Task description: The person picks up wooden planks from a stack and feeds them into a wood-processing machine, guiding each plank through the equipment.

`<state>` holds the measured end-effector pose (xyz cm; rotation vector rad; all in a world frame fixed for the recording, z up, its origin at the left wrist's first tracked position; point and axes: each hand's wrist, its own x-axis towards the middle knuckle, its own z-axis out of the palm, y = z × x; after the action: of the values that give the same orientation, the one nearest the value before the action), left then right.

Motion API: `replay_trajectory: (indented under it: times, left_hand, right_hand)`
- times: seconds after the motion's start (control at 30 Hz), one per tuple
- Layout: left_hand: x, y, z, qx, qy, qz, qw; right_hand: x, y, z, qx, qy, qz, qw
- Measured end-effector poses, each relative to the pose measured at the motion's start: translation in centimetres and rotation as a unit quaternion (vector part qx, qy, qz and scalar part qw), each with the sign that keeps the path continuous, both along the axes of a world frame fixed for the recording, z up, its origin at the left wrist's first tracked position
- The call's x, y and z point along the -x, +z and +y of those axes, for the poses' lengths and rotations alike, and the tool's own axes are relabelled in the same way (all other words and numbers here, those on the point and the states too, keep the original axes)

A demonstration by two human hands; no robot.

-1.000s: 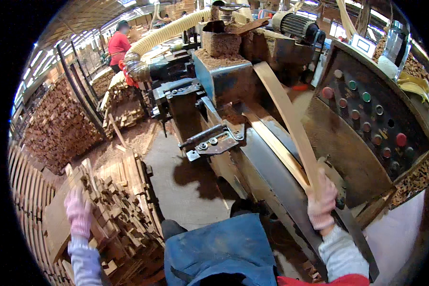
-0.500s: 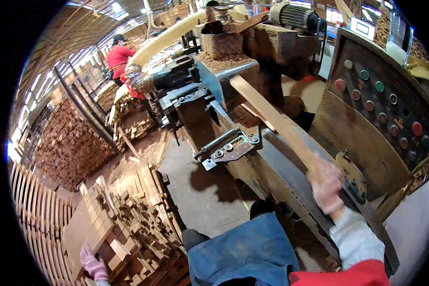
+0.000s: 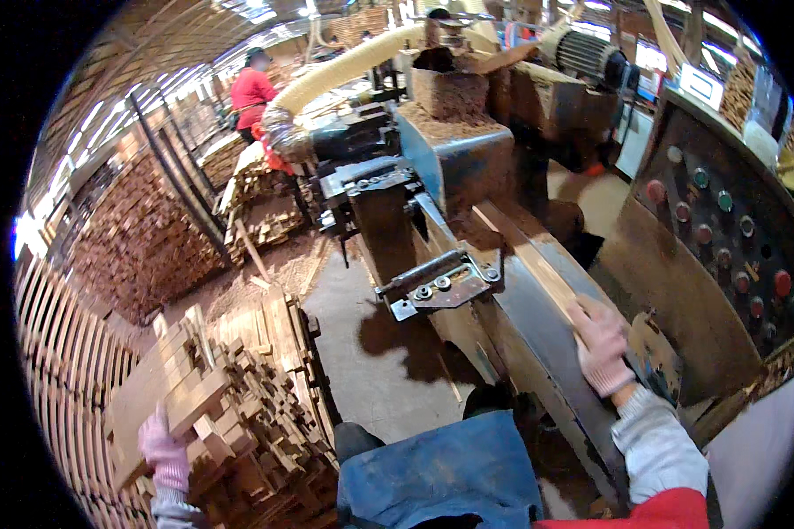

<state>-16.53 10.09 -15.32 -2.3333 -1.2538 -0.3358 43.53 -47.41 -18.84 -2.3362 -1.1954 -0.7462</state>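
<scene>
My right hand (image 3: 602,346), in a pale pink knit glove, is closed around the near part of a long wooden strip (image 3: 538,269). That strip lies lengthwise along the machine's metal bed (image 3: 538,326), its far end close to the sawdust-covered blue housing (image 3: 472,163). At the lower left, my left hand (image 3: 164,451), also gloved, is at the near end of a wooden board (image 3: 198,398) on top of a stack of cut pieces (image 3: 273,423). Its fingers seem closed on that board, though they are partly hidden.
A metal clamp bracket (image 3: 441,286) projects at the bed's left side. To the right stands a control panel (image 3: 723,220) with coloured buttons. A ribbed hose (image 3: 353,66) runs behind the machine. A person in red (image 3: 252,93) stands by more wood piles (image 3: 141,247).
The strip under my right hand has come down from a raised angle to lie along the bed. My left hand has shifted onto the board's end. The whole view has turned slightly left.
</scene>
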Motion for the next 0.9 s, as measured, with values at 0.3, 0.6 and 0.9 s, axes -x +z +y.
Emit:
replay_trajectory:
  times: [0.3,0.6,0.9]
  left_hand:
    - [-31.2,6.7,-14.5,-0.023,-0.403,0.200,0.893]
    - [-44.9,8.2,-29.5,-0.085,-0.694,-0.061,0.713]
    - [-31.9,5.1,-8.3,0.017,-0.359,-0.039,0.933]
  right_hand:
    - [4.5,4.5,14.3,0.000,0.218,0.128,0.968]
    - [16.5,6.1,-5.4,0.020,-0.048,0.150,0.987]
    - [18.7,0.9,-16.7,0.084,-0.260,0.101,0.957]
